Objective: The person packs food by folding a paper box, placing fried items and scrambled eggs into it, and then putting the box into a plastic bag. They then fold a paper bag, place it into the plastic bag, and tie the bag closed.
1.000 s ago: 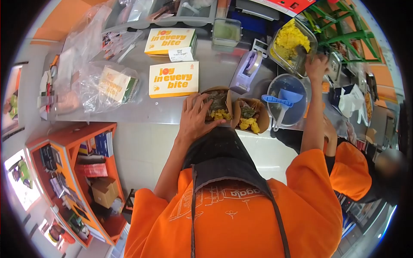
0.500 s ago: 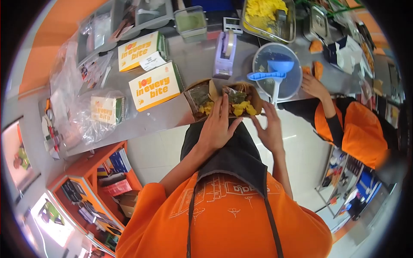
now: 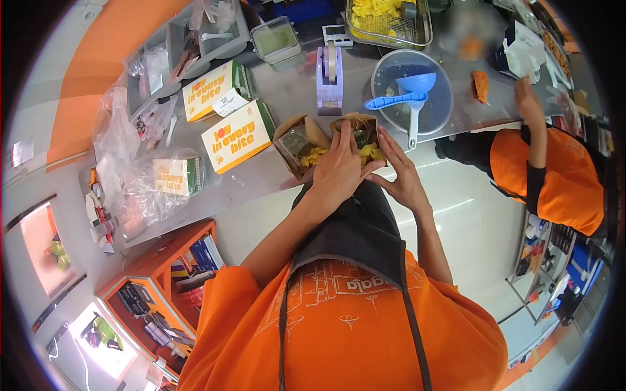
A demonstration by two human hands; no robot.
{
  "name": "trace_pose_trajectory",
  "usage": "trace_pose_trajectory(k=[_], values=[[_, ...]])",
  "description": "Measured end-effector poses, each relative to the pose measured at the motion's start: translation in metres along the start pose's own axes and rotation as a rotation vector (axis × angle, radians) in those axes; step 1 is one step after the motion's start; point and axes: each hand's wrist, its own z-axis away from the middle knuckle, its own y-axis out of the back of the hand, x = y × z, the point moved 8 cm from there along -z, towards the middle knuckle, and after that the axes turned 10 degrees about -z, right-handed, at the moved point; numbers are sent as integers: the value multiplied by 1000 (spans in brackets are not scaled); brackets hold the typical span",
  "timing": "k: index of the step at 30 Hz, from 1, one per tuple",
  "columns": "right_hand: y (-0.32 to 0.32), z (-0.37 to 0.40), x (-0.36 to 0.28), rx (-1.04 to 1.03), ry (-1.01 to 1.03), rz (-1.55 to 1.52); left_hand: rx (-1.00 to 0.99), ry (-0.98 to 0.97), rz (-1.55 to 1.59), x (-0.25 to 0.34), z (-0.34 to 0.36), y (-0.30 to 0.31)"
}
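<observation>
Both my hands are now at the right-hand open food box.
My left hand [image 3: 336,171], which lay across the left-hand box a second ago, now has its fingers down in the right-hand box [image 3: 369,120], further in than half a second ago. My right hand [image 3: 409,187] has left the tray of yellow food [image 3: 428,27] and come in against the right-hand box's outer side, its thumb now close by my left. The co-worker's hand [image 3: 530,104], last low beside the orange pieces [image 3: 480,86], is now raised away from them; I see two pieces where three showed.
</observation>
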Motion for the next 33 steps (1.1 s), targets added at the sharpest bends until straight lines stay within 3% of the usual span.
trace_pose_trajectory(k=[4,7,10,13,16,22,26,28,31,33], values=[[-7,2,5,-8,35,102,-154,-1,-82,4,-14,-11],[-12,2,8,19,102,176,-102,54,6,-3,-15,-3],[-14,4,9,61,122,164,15,-15,-9,0,-9,5],[-16,6,9,65,106,145,-165,21,102,-7,-10,2],[-15,4,5,39,115,176,-6,-154,-51,-13,-15,-9],[-17,-1,8,-51,154,346,-234,-137,-22,-9,-19,-10],[-16,-4,8,-68,149,442,20,-194,-67,-7,-8,-1],[-14,-7,13,-32,107,345,107,-194,-5,-10,2,8],[-14,-9,15,17,116,228,-39,-136,51,-13,9,2],[-17,-10,17,26,126,197,32,-219,-23,-12,8,-2]])
